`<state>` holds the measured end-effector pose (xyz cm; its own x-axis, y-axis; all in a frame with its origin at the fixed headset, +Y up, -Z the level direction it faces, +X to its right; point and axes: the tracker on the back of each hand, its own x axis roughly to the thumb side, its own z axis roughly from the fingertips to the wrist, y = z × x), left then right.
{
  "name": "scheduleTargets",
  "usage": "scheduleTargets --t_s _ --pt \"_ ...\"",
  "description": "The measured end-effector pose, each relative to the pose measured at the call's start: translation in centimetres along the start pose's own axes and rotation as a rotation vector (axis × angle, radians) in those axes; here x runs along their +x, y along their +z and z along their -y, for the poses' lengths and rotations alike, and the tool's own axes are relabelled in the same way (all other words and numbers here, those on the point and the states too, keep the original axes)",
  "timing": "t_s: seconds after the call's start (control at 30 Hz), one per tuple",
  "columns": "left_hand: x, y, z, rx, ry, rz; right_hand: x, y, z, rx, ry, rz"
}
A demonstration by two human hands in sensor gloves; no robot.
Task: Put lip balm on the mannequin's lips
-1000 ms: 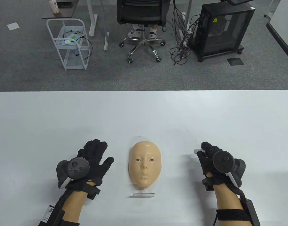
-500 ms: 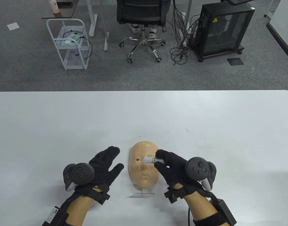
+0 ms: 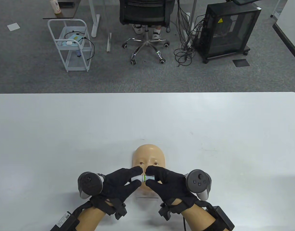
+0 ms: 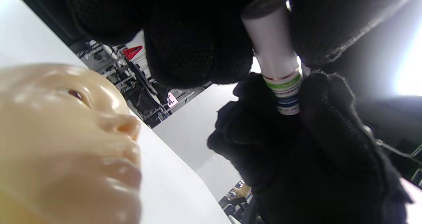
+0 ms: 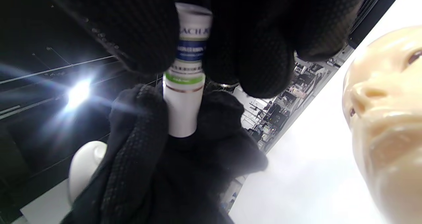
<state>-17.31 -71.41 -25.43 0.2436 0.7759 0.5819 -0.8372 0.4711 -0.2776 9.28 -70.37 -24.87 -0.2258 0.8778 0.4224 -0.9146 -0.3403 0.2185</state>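
A beige mannequin face (image 3: 148,157) stands on a clear stand near the table's front edge; its mouth is hidden behind my hands in the table view but shows in the left wrist view (image 4: 125,166). A white lip balm tube (image 3: 143,178) with a green band lies crosswise above the face's lower half. My left hand (image 3: 134,176) pinches the plain white cap end (image 4: 268,39). My right hand (image 3: 151,176) pinches the labelled body end (image 5: 193,46). The cap sits on the tube.
The white table (image 3: 147,115) stretches wide behind and to both sides of the face. The clear stand base (image 3: 147,198) lies between my wrists. Beyond the table are an office chair (image 3: 146,14), a white cart (image 3: 70,45) and a black cabinet (image 3: 226,28).
My right hand carried the lip balm from the right side of the table to in front of the face. My left hand moved right and took hold of the tube's cap end.
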Motion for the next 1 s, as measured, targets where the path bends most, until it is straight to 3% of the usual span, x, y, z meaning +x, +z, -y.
scheduleTargets --t_s 0.13,0.27,0.37,0.5,0.57,0.67,0.7,0.8,1.0 --pt "-0.9 0.0 0.1 0.010 0.183 -0.024 0.1 0.1 0.0 0.016 -0.012 0.002" --pt "0.0 0.1 -0.5 0.092 0.163 0.000 0.2 0.1 0.0 0.004 -0.068 0.015" --pt "0.3 0.1 -0.7 0.087 0.180 0.006 0.6 0.1 0.2 0.006 -0.048 0.037" --pt "-0.7 0.8 -3.4 0.167 0.212 -0.034 0.4 0.1 2.7 -0.071 0.004 0.038" --pt "-0.8 0.9 -4.4 0.200 0.196 -0.020 0.3 0.1 4.4 -0.116 0.172 0.042" --pt "-0.9 1.1 -4.7 0.236 0.202 -0.036 -0.6 0.1 6.2 -0.155 0.499 -0.042" --pt "-1.1 1.2 -4.6 0.233 0.197 -0.045 -1.2 -0.2 6.9 -0.099 0.622 -0.136" --pt "-1.8 1.3 -4.3 0.236 0.218 -0.076 -3.3 -0.6 7.8 -0.040 0.681 -0.343" --pt "-3.3 1.5 -4.4 0.244 0.297 -0.165 -6.2 -1.0 7.4 0.065 0.842 -0.547"
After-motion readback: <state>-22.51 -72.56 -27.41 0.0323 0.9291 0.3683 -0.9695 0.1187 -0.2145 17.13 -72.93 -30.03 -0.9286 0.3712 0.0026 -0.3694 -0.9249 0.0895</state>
